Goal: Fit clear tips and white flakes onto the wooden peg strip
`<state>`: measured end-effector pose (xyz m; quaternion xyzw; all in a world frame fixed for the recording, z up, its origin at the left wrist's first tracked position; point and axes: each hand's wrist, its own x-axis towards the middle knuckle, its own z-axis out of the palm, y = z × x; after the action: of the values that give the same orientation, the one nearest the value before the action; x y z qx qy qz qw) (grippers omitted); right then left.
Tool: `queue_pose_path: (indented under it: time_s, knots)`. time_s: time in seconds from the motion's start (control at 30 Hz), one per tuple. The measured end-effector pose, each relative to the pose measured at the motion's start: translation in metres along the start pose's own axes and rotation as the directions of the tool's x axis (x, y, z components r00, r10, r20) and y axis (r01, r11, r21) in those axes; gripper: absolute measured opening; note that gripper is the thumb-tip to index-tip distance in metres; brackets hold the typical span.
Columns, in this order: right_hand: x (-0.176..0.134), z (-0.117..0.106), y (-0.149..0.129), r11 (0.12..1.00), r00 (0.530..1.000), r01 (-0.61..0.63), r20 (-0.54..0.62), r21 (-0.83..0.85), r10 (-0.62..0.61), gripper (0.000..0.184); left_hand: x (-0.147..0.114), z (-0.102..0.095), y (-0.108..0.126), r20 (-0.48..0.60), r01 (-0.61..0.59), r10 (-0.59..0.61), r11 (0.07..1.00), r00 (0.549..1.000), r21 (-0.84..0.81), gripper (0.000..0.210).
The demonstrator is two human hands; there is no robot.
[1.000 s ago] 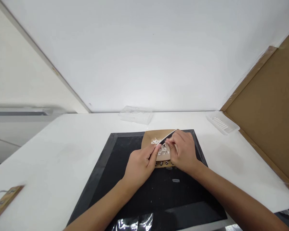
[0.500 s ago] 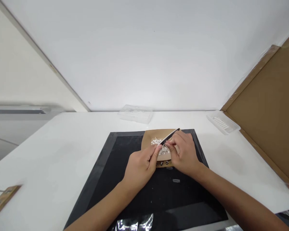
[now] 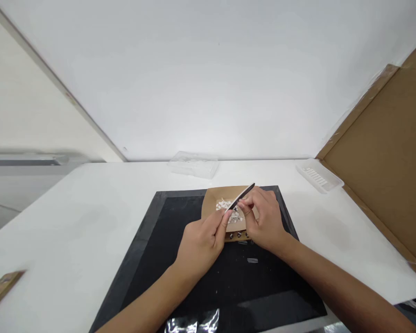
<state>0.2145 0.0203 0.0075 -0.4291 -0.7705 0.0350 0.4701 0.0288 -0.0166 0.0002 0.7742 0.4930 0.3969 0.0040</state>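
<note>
My left hand point(image 3: 203, 238) pinches the lower end of a nail file point(image 3: 243, 195), dark on its face with a pale edge, which slants up to the right. Close to the file's middle, my right hand point(image 3: 263, 217) has thumb and fingers pressed together; whatever is between them is too small to make out. Below both hands sits a brown paper tray point(image 3: 211, 196) with many small white pieces point(image 3: 223, 204) in it. A wooden strip with metal clips point(image 3: 239, 235) shows at the tray's near edge. Clear nail tips point(image 3: 252, 260) lie on the black mat point(image 3: 180, 277).
A clear plastic box point(image 3: 193, 165) stands at the back of the white table point(image 3: 72, 249). To the right, a translucent tray point(image 3: 319, 175) with white strips lies beside a cardboard panel point(image 3: 384, 152). Another wooden strip point(image 3: 2, 291) is at the left edge.
The nail file's upper end has shifted slightly left and up, and more of its dark face shows. Both hands keep nearly the same place; the view has moved a little.
</note>
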Motion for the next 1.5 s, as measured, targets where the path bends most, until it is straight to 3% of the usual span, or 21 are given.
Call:
queue_pose_path:
  time_s: [0.17,0.3,0.47,0.6,0.7,0.83,1.0,1.17,1.33,1.5]
  knots:
    - [0.000,-0.001,-0.001,0.999,0.998,-0.031,-0.052,-0.016,0.030,0.026,0.001,0.001,0.002,-0.041,-0.049,0.049,0.999,0.998,0.001,0.039]
    - [0.000,0.000,-0.002,0.998,1.000,0.000,0.009,0.064,0.000,0.025,0.002,0.001,0.002,-0.044,-0.037,0.036,0.999,0.998,-0.020,0.038]
    - [-0.003,0.005,-0.005,0.998,0.997,-0.054,-0.053,0.030,0.056,0.027,0.003,-0.001,0.003,-0.036,-0.025,0.024,0.999,0.999,-0.031,0.042]
    - [-0.004,0.005,-0.007,0.999,1.000,0.021,-0.008,0.037,-0.020,0.026,0.003,-0.001,0.002,-0.044,-0.032,0.030,0.999,0.999,-0.036,0.041]
    - [-0.003,0.004,-0.005,0.999,0.997,-0.047,-0.062,-0.011,0.047,0.027,0.003,0.001,0.001,-0.043,-0.046,0.045,0.998,0.998,-0.033,0.041]
    - [-0.004,0.003,-0.004,0.998,0.999,0.023,0.033,0.060,-0.025,0.026,0.003,0.003,0.001,-0.021,-0.025,0.024,0.998,0.999,-0.049,0.041]
    - [-0.002,0.002,-0.003,0.999,0.999,-0.040,-0.036,-0.021,0.039,0.025,0.002,0.003,0.001,-0.033,-0.008,0.007,0.998,0.999,-0.056,0.039]
    - [-0.004,0.000,-0.006,0.999,0.999,0.041,0.035,-0.016,-0.041,0.026,0.002,0.001,-0.001,-0.015,0.012,-0.014,0.997,1.000,-0.078,0.041]
    - [-0.002,0.005,0.008,0.995,0.999,-0.032,-0.020,-0.090,0.030,0.024,0.004,-0.003,-0.001,-0.013,0.040,-0.042,0.996,0.999,-0.085,0.040]
    - [-0.002,0.002,0.009,1.000,0.996,0.005,-0.090,-0.029,-0.008,0.021,0.006,-0.008,-0.008,-0.094,0.113,-0.118,0.992,0.989,-0.056,0.036]
